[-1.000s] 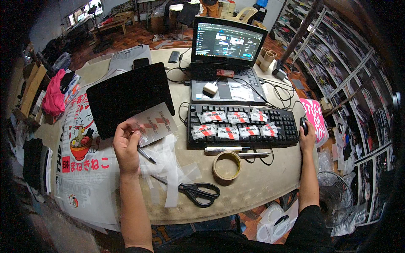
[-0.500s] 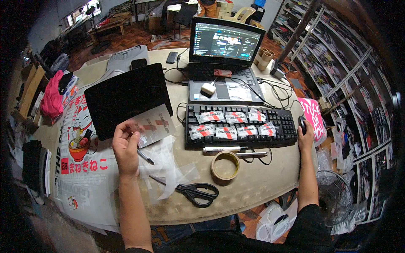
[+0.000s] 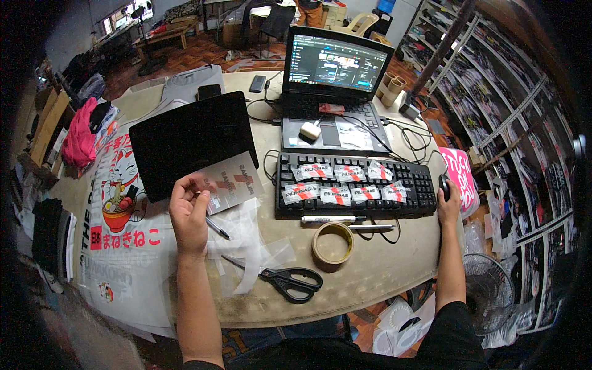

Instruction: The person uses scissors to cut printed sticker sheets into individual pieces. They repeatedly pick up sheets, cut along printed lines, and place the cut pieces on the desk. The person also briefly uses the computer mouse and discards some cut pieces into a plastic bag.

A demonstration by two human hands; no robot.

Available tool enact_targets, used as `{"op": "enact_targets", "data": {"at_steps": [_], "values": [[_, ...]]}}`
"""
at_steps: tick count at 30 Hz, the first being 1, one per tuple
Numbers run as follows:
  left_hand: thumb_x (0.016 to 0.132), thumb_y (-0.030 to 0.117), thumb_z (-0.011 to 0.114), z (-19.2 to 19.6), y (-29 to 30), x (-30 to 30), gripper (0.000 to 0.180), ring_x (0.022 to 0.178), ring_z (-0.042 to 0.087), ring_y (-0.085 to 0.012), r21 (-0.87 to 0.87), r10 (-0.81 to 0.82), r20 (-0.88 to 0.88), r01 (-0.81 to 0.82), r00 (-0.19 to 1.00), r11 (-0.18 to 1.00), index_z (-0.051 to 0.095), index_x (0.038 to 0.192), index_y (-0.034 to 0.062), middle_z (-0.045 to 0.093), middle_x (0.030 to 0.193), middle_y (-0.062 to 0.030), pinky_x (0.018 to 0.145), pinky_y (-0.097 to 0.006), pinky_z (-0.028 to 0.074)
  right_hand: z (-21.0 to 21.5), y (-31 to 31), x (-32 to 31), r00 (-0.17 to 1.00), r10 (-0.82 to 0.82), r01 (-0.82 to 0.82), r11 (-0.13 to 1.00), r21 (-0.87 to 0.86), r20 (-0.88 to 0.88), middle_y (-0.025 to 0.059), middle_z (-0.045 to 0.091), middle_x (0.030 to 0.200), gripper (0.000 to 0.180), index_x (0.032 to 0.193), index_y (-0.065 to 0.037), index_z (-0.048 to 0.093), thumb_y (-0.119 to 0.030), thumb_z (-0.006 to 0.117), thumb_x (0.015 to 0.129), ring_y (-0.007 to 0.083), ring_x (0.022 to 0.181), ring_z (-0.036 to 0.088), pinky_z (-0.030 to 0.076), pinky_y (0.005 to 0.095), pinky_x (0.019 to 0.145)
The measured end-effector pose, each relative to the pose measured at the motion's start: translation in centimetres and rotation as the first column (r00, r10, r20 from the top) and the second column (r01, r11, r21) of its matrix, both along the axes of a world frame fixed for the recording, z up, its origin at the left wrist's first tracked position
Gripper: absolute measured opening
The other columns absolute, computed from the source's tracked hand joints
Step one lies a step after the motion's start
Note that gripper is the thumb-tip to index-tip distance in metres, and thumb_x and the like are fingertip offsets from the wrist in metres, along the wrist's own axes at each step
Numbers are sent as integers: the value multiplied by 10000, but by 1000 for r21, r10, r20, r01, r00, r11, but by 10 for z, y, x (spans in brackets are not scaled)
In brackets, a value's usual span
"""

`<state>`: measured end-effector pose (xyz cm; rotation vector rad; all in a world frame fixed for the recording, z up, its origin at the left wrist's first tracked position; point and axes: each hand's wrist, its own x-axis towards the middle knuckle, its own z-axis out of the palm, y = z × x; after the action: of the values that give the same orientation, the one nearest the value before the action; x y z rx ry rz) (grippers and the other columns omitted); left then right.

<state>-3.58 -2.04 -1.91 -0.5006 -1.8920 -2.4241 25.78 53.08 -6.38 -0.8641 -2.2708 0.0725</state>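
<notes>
The clear sticker sheet (image 3: 231, 182) is pinched at its lower-left corner in the left hand (image 3: 188, 213), its long axis running toward two o'clock over the black tablet (image 3: 185, 139), while the right hand (image 3: 447, 200), well apart at three o'clock, cups the mouse (image 3: 443, 182).

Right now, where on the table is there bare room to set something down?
Bare tabletop lies right of the tape roll, below the keyboard. A smaller bare strip runs along the edge below the scissors. Around the left hand, plastic scraps and a pen crowd it.
</notes>
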Motion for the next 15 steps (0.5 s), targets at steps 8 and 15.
{"op": "enact_targets", "data": {"at_steps": [8, 15], "values": [[838, -11, 523, -5, -1, -2, 292, 949, 572, -145, -34, -2, 9, 2, 1000, 999, 527, 1129, 10, 611, 1020, -85, 919, -294, 429, -1, 3, 1, 1000, -7, 7, 1000, 5, 12, 175, 549, 1223, 405, 1215, -55, 545, -213, 639, 854, 340, 1148, 522, 415, 395, 976], [839, -16, 520, -2, -2, 0, 296, 959, 575, -143, -42, -11, 14, 12, 1000, 999, 524, 1133, 15, 615, 1019, -82, 921, -290, 427, 1, -3, -1, 1000, -15, 15, 1000, 10, 20, 168, 546, 1227, 403, 1221, -65, 542, -205, 637, 854, 334, 1144, 527, 420, 394, 971]]}}
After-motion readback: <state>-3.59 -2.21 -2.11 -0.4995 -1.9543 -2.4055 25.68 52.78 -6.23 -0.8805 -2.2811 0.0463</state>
